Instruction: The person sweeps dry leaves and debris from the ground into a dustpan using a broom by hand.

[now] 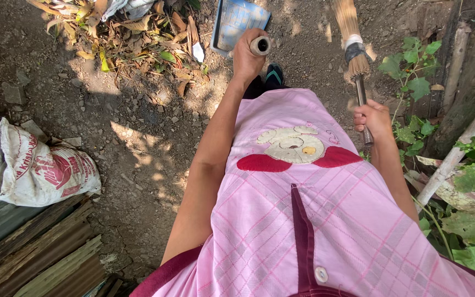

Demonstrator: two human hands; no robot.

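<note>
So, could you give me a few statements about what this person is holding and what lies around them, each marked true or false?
1. The left hand grips the long handle of a blue dustpan. True.
2. The right hand holds a watering can. False: it holds a broom by its metal handle.
3. A pile of dry leaves lies on the dirt beside the dustpan. True.
4. The white sack hangs from the fence. False: it lies on the ground at the left.
5. The person wears a green shirt. False: the garment is pink.
</note>
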